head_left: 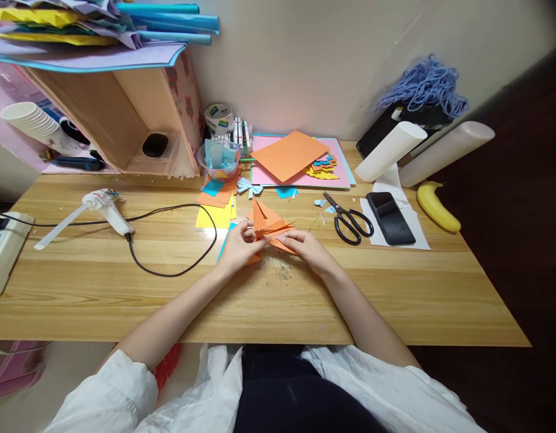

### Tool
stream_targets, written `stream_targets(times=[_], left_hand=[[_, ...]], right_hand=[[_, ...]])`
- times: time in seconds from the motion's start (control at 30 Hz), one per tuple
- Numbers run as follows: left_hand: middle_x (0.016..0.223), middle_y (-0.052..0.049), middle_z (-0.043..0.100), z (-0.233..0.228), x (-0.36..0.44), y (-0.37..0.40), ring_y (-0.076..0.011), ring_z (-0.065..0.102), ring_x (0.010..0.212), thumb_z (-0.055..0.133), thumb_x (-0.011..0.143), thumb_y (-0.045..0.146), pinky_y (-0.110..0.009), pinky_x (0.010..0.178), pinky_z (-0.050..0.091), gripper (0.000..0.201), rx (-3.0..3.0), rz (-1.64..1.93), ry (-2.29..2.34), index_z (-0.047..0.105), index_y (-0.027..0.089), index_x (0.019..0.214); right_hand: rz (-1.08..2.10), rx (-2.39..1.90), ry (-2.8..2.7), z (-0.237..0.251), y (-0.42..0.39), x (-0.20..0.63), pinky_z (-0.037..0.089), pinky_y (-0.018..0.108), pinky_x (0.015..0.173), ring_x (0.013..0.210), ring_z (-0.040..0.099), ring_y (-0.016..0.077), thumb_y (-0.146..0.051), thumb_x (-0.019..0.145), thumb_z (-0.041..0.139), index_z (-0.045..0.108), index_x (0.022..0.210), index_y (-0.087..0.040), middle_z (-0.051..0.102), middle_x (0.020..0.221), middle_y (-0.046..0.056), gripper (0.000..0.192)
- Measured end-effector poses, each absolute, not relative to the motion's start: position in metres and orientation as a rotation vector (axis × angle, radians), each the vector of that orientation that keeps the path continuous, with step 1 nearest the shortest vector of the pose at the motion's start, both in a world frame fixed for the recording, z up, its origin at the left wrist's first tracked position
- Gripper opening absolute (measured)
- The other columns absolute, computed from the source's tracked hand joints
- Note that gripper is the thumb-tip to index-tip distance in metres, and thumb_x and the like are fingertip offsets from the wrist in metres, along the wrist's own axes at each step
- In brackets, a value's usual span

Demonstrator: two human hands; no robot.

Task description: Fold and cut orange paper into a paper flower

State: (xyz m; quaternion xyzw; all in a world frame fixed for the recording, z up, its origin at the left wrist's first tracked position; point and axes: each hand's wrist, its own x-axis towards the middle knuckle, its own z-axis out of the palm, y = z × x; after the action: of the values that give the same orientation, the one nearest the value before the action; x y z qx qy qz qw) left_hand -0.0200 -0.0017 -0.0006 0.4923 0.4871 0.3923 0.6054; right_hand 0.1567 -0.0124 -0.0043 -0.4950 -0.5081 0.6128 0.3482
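Observation:
Between my two hands is a piece of folded orange paper (268,218) with pointed flaps, held just above the tabletop. My left hand (239,245) pinches its left side, thumb and fingers closed on it. On the other side my right hand (307,248) grips the lower right edge between thumb and fingertips. The fingertips partly hide the folds. Close to my left hand lie yellow paper squares (213,218) and orange ones (215,197), with a blue sheet partly under the hand. Tiny paper scraps (280,270) are strewn on the wood below.
Black-handled scissors (352,222), a phone (390,218) on white paper and a banana (438,206) lie to the right. A glue gun (107,210) with its looping cord is at left. Behind are a tub (219,161), orange sheet (289,155) and paper rolls (390,151).

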Motion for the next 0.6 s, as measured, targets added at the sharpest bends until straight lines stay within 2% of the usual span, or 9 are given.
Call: stream_targets(times=[0.2, 0.43, 0.6], left_hand=[[0.06, 0.003, 0.059, -0.0033, -0.0192, -0.0037, -0.0175, 0.064, 0.073, 0.07, 0.062, 0.025, -0.026, 0.069, 0.048, 0.032, 1.213, 0.862, 1.105, 0.055, 0.015, 0.089], [0.062, 0.003, 0.058, -0.0033, -0.0192, -0.0032, -0.0158, 0.062, 0.071, 0.072, 0.059, 0.023, -0.025, 0.068, 0.046, 0.034, 1.171, 0.832, 1.075, 0.054, 0.015, 0.086], [0.063, 0.002, 0.06, -0.0011, -0.0196, -0.0017, -0.0135, 0.06, 0.064, 0.073, 0.058, 0.025, -0.023, 0.06, 0.044, 0.038, 1.13, 0.816, 1.087, 0.053, 0.014, 0.089]], right_hand=[[1.65, -1.35, -1.364, -0.0053, -0.0106, 0.1626, 0.044, 0.027, 0.072, 0.078, 0.061, 0.0175, -0.039, 0.066, 0.07, 0.073, 0.082, -0.015, 0.071, 0.085, 0.006, 0.028], [1.611, -1.375, -1.321, -0.0061, -0.0109, 0.1576, 0.043, 0.027, 0.067, 0.07, 0.06, 0.0154, -0.037, 0.061, 0.074, 0.072, 0.073, -0.014, 0.069, 0.074, 0.005, 0.025], [1.588, -1.403, -1.3, -0.0054, -0.0101, 0.1565, 0.042, 0.026, 0.062, 0.064, 0.058, 0.0139, -0.037, 0.06, 0.074, 0.07, 0.068, -0.014, 0.067, 0.068, 0.004, 0.025]])
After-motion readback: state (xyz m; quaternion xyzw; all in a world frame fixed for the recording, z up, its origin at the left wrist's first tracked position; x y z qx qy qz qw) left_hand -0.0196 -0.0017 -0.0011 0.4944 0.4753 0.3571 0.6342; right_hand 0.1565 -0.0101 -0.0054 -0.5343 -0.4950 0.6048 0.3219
